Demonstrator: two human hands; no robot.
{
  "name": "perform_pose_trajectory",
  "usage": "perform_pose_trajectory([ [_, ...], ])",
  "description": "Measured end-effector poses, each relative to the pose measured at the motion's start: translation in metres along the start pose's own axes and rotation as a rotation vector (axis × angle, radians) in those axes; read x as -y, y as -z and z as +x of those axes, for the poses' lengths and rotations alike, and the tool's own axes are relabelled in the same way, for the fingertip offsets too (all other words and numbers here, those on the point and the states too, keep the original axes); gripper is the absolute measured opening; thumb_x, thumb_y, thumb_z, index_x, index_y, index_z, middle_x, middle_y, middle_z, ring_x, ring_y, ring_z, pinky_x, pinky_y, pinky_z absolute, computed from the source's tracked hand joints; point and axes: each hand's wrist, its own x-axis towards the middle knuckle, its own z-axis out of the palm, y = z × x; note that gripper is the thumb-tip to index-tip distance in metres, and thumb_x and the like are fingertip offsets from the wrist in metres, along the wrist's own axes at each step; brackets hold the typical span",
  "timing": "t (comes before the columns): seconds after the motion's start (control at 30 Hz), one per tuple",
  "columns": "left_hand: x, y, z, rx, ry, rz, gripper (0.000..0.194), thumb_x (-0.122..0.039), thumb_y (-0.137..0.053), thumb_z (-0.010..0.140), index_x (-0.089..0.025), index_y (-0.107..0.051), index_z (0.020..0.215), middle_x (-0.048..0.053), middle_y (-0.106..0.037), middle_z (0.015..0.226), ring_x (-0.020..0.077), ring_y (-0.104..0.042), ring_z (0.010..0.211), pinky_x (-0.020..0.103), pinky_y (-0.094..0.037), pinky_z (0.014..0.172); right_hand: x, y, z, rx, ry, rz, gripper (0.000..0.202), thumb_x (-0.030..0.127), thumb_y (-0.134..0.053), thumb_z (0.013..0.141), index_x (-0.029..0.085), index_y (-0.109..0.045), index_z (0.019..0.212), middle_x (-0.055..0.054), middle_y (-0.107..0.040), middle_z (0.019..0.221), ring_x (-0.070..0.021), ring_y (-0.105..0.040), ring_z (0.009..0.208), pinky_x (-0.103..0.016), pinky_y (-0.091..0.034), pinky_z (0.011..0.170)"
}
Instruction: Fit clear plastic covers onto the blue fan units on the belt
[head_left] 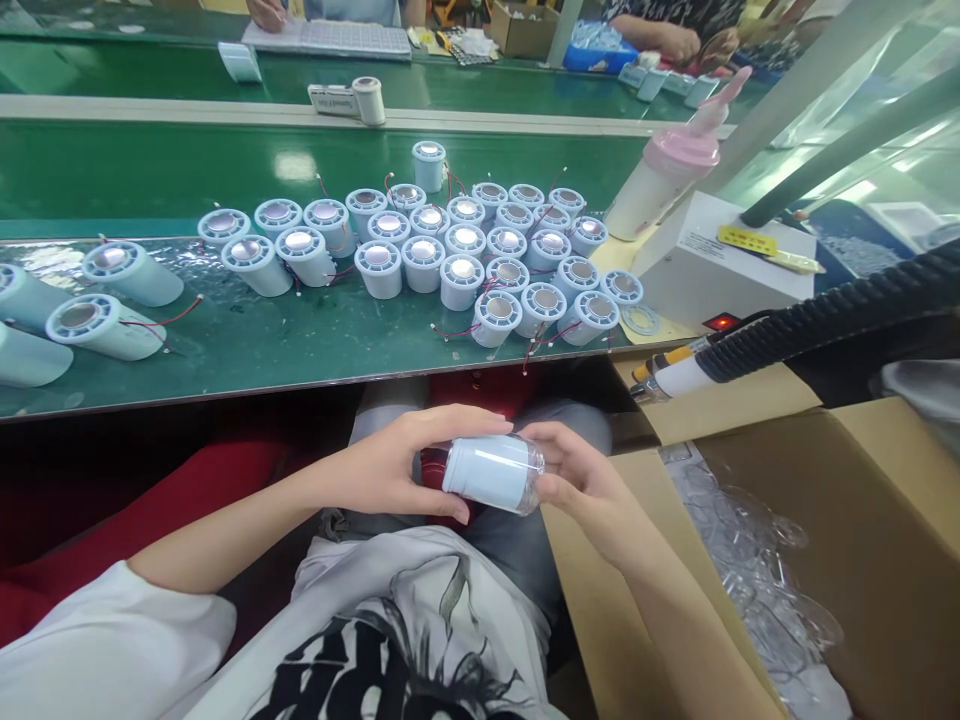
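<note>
Matt pale-blue plastic cylinder (pixel 487 470) with a clear glossy plastic cap on its end. On the glossy, reflective green bench surface (pixel 150 170), matching matt plastic cylinders (pixel 461 280) show shiny metal discs on top. Brown cardboard box (pixel 862 480), matt, holds crinkly clear plastic pieces (pixel 750 570).

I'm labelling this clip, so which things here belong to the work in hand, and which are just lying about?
In hand:
- pale blue cylinder, held between left hand and right hand
- clear cover on its end
- matching cylinders on the green bench
- cardboard box of clear covers

Lying about:
- pink-lidded bottle
- white machine
- black hose
</note>
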Motion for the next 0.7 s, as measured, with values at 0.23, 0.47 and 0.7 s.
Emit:
perform_pose_trajectory([
  [0.23, 0.001, 0.001, 0.000, 0.007, -0.023, -0.012, 0.076, -0.028, -0.076, 0.071, -0.028, -0.042, 0.138, 0.010, -0.047, 0.142, 0.0246, -0.045, 0.130, 0.039, -0.035, 0.110, -0.009, -0.001, 0.007, -0.017, -0.133, 0.088, 0.046, 0.058, -0.066, 0.072, 0.019, -0.050, 0.090, 0.001, -0.064, 0.065, -0.0129, -0.064, 0.052, -0.023, -0.054, 0.047],
  [0.47, 0.003, 0.000, 0.000, 0.003, -0.058, -0.029, 0.076, -0.025, -0.077, 0.070, -0.031, -0.042, 0.137, 0.010, -0.043, 0.145, 0.0266, -0.043, 0.132, 0.042, -0.035, 0.109, -0.011, -0.006, 0.010, 0.034, -0.277, 0.235, 0.054, 0.069, -0.060, 0.069, 0.019, -0.051, 0.086, 0.001, -0.065, 0.055, -0.0130, -0.062, 0.041, -0.017, -0.047, 0.036],
  [0.7, 0.000, -0.003, -0.001, -0.035, -0.045, -0.028, 0.061, -0.024, -0.073, 0.073, -0.027, -0.050, 0.129, 0.012, -0.050, 0.136, 0.0268, -0.049, 0.124, 0.043, -0.040, 0.104, -0.009, -0.010, 0.012, 0.130, -0.430, 0.176, 0.067, 0.069, -0.022, 0.087, 0.015, -0.055, 0.065, -0.004, -0.059, 0.052, -0.0068, -0.050, 0.033, -0.014, -0.035, 0.029],
])
